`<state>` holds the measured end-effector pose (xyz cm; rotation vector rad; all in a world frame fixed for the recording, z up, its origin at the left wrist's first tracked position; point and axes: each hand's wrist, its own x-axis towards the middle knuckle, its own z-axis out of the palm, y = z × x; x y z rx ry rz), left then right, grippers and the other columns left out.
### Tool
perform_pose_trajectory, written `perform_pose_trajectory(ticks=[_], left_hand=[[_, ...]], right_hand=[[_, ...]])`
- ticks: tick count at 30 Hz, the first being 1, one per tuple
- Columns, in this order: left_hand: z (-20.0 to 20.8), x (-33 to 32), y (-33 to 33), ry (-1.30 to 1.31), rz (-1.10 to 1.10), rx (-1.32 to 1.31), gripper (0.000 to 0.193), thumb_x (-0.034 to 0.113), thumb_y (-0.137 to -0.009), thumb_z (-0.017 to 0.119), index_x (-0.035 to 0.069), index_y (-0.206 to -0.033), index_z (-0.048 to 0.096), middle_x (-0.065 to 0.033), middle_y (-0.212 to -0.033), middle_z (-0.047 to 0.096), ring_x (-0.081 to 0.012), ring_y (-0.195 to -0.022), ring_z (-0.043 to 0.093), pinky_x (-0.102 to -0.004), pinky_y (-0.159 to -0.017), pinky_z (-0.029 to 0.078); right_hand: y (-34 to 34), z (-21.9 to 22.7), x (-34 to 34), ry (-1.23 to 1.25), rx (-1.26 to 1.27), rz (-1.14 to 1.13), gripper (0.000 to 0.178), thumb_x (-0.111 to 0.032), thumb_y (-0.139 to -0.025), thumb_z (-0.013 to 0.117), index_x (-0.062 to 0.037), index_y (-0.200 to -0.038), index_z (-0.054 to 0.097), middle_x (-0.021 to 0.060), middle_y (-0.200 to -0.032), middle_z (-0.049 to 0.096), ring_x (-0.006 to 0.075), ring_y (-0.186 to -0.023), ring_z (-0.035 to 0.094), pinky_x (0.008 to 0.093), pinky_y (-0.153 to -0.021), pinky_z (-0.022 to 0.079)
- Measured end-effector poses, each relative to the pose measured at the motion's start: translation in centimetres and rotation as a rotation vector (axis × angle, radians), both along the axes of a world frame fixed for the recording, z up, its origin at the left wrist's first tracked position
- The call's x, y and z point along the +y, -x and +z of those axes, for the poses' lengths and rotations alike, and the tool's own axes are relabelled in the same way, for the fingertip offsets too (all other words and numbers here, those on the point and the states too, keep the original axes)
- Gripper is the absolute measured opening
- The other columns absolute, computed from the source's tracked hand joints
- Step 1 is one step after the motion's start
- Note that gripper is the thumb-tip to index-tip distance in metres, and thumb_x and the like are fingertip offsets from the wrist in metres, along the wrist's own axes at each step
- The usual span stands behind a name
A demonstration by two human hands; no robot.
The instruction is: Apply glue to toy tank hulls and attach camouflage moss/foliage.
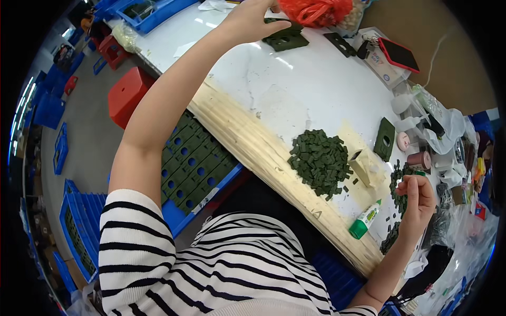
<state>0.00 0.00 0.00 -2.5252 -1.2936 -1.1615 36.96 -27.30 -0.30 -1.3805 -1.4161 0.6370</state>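
Green-and-white bottle (366, 218): lies on the counter (253, 89). Right hand (416, 199): fingers curled; cannot tell whether it pinches anything. Small dark green pieces (399, 184): scattered beside it. Heap of similar pieces (320, 164): left of these. Left hand (262, 21): thumb spread, fingertips partly cut off; grip cannot be told. Dark green panel (289, 43): near its thumb. Red plastic bag (319, 11): beyond.
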Motion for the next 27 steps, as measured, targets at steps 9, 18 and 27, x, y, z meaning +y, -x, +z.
perform_pose_trajectory(ticks=[9,18,27], left_hand=[[-3.2,10.2,-3.0,0.372,0.186,0.275,0.057,0.04,-0.074,0.073,0.007,-0.116,0.052,-0.0165,-0.097,0.064,-0.0302,-0.088,0.062,-0.0373,-0.077,0.048],[1.0,-4.0,-7.9,0.155,-0.187,0.06,0.052,0.009,-0.072,0.073,0.002,-0.12,0.052,-0.0127,-0.107,0.059,-0.0243,-0.095,0.058,-0.0323,-0.082,0.047],[2.8,-9.3,-16.3,0.33,-0.659,-0.103,0.048,0.003,-0.07,0.072,0.003,-0.115,0.055,-0.0051,-0.103,0.058,-0.0129,-0.086,0.056,-0.0257,-0.075,0.046]], right_hand=[[-0.6,0.9,-0.1,0.03,0.076,-0.025,0.012,-0.007,-0.09,0.057,0.0037,-0.087,0.062,0.0037,-0.075,0.062,0.0079,-0.069,0.059,0.0218,-0.065,0.05],[-3.6,2.1,0.2,-0.059,0.007,-0.124,0.009,-0.005,-0.087,0.062,0.0039,-0.086,0.062,0.0021,-0.073,0.062,0.0056,-0.067,0.058,0.0198,-0.063,0.046],[-1.3,2.4,-2.9,0.284,-0.957,0.5,0.03,0.0,-0.067,0.063,-0.0114,-0.095,0.064,0.0078,-0.099,0.055,0.0238,-0.091,0.055,0.0319,-0.073,0.048]])
